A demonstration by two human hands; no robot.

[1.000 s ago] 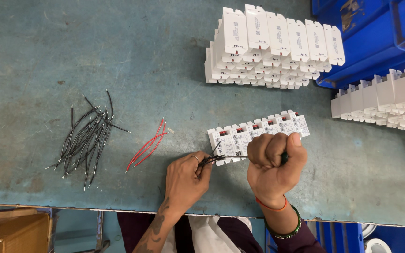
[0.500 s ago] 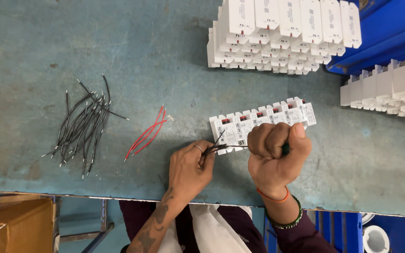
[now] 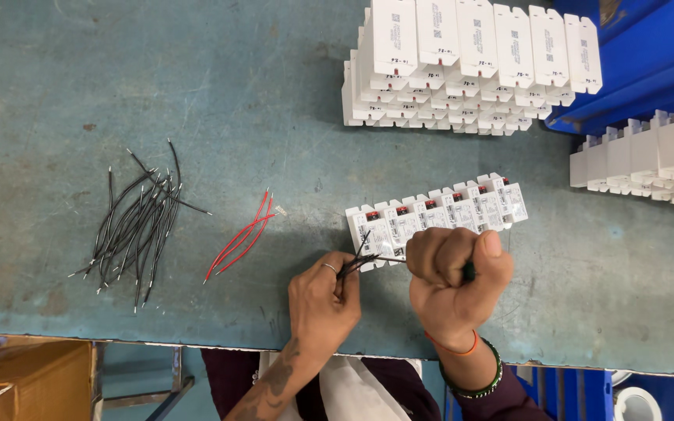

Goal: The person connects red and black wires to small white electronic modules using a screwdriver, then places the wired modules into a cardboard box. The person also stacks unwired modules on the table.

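My left hand (image 3: 323,300) pinches a few short black wires (image 3: 359,261) whose ends reach the leftmost unit of a row of white terminal modules (image 3: 438,214) lying on the teal table (image 3: 235,93). My right hand (image 3: 454,281) is clenched in a fist around a screwdriver, with its thin shaft (image 3: 388,260) pointing left at that same module. A bundle of loose black wires (image 3: 138,222) lies to the left. A few red wires (image 3: 242,236) rest between that bundle and my left hand.
A tall stack of white modules (image 3: 470,62) stands at the back. More white modules (image 3: 649,160) sit at the right, beside a blue bin (image 3: 649,54). A cardboard box (image 3: 25,378) sits below the table's front edge at the left.
The view has shifted slightly. My hands stay at the leftmost module, with the wires and screwdriver still held against it.
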